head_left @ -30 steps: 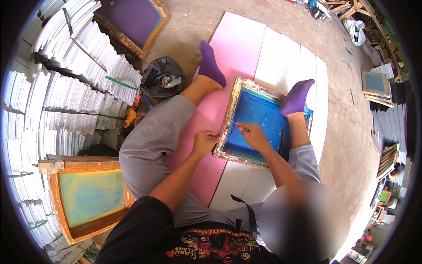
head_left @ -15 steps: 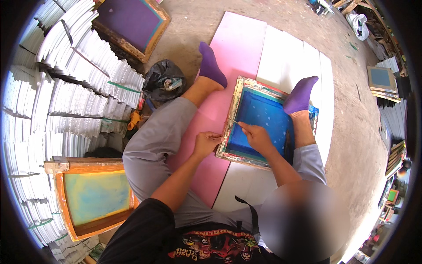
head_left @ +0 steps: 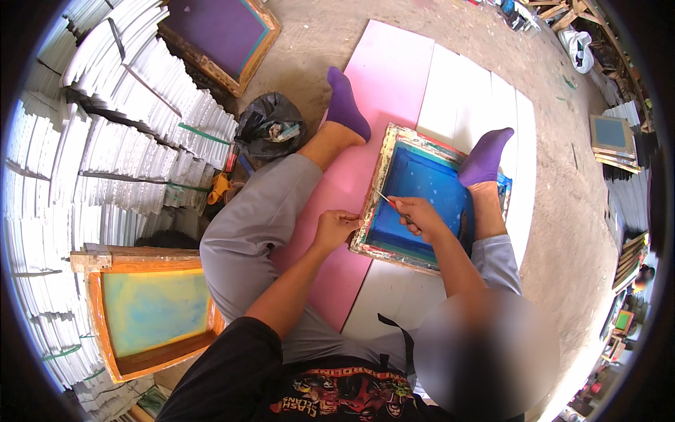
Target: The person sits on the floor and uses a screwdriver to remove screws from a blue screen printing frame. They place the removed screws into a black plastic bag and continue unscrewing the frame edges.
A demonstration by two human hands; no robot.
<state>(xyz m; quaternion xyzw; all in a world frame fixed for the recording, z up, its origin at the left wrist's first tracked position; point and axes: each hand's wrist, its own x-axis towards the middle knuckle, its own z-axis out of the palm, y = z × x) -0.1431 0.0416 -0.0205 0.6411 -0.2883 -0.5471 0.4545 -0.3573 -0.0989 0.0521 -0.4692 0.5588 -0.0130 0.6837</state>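
A screen-printing frame (head_left: 402, 259) with a paint-stained wooden border and blue mesh lies tilted on pink and white boards (head_left: 316, 281) between my legs. My right hand (head_left: 420, 214) is closed over the mesh around a thin metal-shafted tool (head_left: 384, 198), like a screwdriver with a dark handle. Its tip points at the frame's left border. My left hand (head_left: 336, 228) is closed, fingertips pressed together against that border's lower part. Whatever they pinch is hidden. My right foot (head_left: 486, 158), in a purple sock, rests at the frame's right side.
Tall stacks of white sheets (head_left: 133, 148) line the left. An orange-bordered screen (head_left: 148, 368) stands near my left knee. A black plastic bag (head_left: 264, 116) sits beyond my left leg, below a purple-mesh screen (head_left: 211, 35). More frames (head_left: 613, 137) lie at the far right.
My right hand has shifted slightly right and down and turned, showing more of the tool's shaft and handle. My left hand stays at the border. The whole view has shifted slightly.
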